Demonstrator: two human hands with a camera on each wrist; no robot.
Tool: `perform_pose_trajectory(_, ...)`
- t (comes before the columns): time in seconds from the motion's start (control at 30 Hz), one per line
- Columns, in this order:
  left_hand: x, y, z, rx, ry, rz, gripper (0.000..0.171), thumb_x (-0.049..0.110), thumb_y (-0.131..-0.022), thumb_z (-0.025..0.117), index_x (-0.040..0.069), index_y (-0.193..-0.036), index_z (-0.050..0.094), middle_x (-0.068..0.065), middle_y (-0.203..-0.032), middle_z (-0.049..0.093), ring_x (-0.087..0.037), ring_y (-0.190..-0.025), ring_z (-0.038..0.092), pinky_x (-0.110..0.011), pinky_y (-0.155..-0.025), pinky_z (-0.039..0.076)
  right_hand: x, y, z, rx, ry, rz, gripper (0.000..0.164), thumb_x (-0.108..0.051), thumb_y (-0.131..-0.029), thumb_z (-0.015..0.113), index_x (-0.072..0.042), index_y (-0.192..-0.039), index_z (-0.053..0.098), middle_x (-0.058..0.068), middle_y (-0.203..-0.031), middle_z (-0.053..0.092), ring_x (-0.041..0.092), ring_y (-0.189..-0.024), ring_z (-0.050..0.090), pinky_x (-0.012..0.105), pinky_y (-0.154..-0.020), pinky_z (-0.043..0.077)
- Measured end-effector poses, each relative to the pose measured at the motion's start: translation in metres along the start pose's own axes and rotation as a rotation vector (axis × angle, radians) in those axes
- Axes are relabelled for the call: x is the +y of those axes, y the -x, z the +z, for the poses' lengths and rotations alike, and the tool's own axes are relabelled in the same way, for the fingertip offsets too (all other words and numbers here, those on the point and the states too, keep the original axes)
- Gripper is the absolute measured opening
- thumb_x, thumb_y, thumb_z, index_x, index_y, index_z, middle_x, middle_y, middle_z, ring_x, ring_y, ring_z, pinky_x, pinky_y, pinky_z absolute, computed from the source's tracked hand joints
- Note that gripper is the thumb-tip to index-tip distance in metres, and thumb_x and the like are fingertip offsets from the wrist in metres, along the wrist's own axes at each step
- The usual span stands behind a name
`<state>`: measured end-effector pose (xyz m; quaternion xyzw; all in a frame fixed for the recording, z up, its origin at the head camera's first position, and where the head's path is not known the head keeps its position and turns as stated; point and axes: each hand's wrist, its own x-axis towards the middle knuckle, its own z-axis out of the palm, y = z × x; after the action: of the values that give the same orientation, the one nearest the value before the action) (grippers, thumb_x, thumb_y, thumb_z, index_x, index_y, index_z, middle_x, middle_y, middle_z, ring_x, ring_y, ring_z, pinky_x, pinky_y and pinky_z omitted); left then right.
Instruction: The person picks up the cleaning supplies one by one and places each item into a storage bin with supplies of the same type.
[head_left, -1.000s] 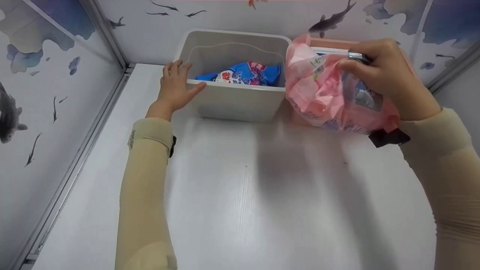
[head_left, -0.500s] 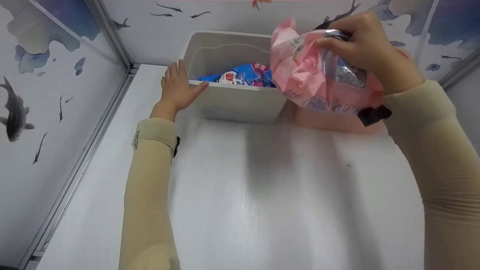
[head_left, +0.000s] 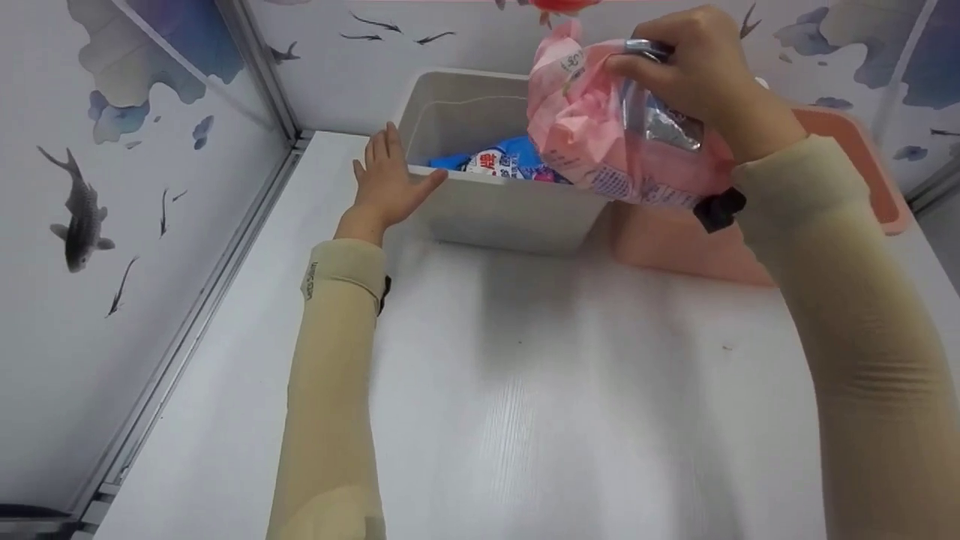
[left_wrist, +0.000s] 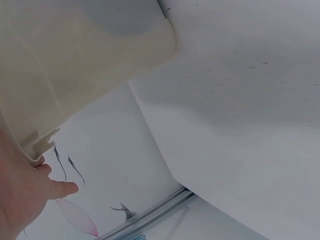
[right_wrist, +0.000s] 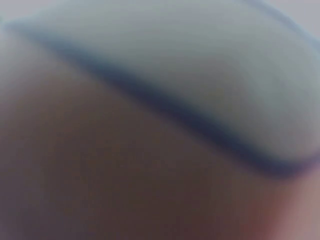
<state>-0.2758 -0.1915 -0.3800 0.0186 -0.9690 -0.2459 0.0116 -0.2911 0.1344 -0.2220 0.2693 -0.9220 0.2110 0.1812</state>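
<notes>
My right hand (head_left: 697, 71) pinches a crumpled pink plastic packet (head_left: 589, 127) by its top. The packet has a see-through window and printed text, and it hangs over the right part of a light grey bin (head_left: 506, 217). Inside that bin lies a blue packet (head_left: 495, 159) with red and white print, partly hidden behind the front wall and the pink packet. At the bin's left front corner, my left hand (head_left: 390, 184) rests on the rim with fingers spread. The left wrist view shows the same hand (left_wrist: 25, 192) against the bin rim. Blur fills the right wrist view.
A pink bin (head_left: 690, 244) stands right of the grey one, partly covered by the right arm. Both bins are on a white table (head_left: 525, 405). Panels with painted fish (head_left: 82, 217) enclose the left and back sides.
My right hand has lifted the pink packet up and left, from over the pink bin to over the grey bin. The left hand stays at the grey bin's corner while the head view shifts.
</notes>
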Motion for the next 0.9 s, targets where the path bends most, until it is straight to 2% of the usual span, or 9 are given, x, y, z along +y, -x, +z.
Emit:
perform_pose_trajectory(0.27,-0.002,0.0,0.0,0.018,-0.016,0.001,0.107,0.072,-0.082,0.044,0.006,-0.15,-0.008,-0.015,-0.157,0.0,-0.031,-0.146,-0.001,-0.058,-0.115,0.001,-0.004,-0.023,0.02,0.022,0.016,-0.052,0.05,-0.049,-0.09,0.053,-0.004,-0.104,0.07,-0.001,-0.072,0.048,0.002,-0.068,0.038,0.01,-0.064,0.034)
perform_pose_trajectory(0.57,-0.001,-0.001,0.001,0.001,-0.034,-0.039,0.106,0.071,-0.082,0.044,0.01,-0.15,-0.009,-0.013,-0.158,-0.001,-0.029,-0.146,-0.002,-0.056,-0.115,0.002,-0.004,-0.046,0.047,-0.015,0.012,-0.019,0.052,-0.05,-0.09,0.052,-0.003,-0.104,0.07,0.001,-0.073,0.047,0.008,-0.07,0.037,0.016,-0.064,0.031)
perform_pose_trajectory(0.7,0.002,-0.002,0.0,0.013,-0.035,-0.051,0.105,0.07,-0.082,0.046,0.012,-0.15,-0.008,-0.011,-0.158,0.0,-0.027,-0.146,-0.001,-0.054,-0.116,0.002,-0.008,-0.057,0.06,0.006,0.027,-0.067,0.051,-0.048,-0.09,0.053,0.0,-0.099,0.068,0.007,-0.071,0.046,0.012,-0.07,0.035,0.022,-0.065,0.028)
perform_pose_trajectory(0.8,0.003,-0.003,0.001,0.022,-0.036,-0.057,0.104,0.069,-0.082,0.048,0.012,-0.151,-0.006,-0.011,-0.157,0.003,-0.027,-0.146,0.001,-0.055,-0.116,0.003,-0.011,-0.064,0.07,0.032,0.03,-0.106,0.051,-0.046,-0.091,0.054,0.002,-0.101,0.067,0.015,-0.074,0.05,0.018,-0.073,0.04,0.025,-0.066,0.031)
perform_pose_trajectory(0.9,0.003,-0.004,0.003,0.024,-0.039,-0.062,0.104,0.068,-0.082,0.048,0.011,-0.151,-0.005,-0.012,-0.157,0.005,-0.027,-0.146,0.002,-0.056,-0.115,0.005,-0.013,-0.068,0.081,0.047,0.027,-0.112,0.053,-0.049,-0.091,0.052,0.0,-0.105,0.068,0.018,-0.081,0.056,0.024,-0.078,0.048,0.027,-0.071,0.041)
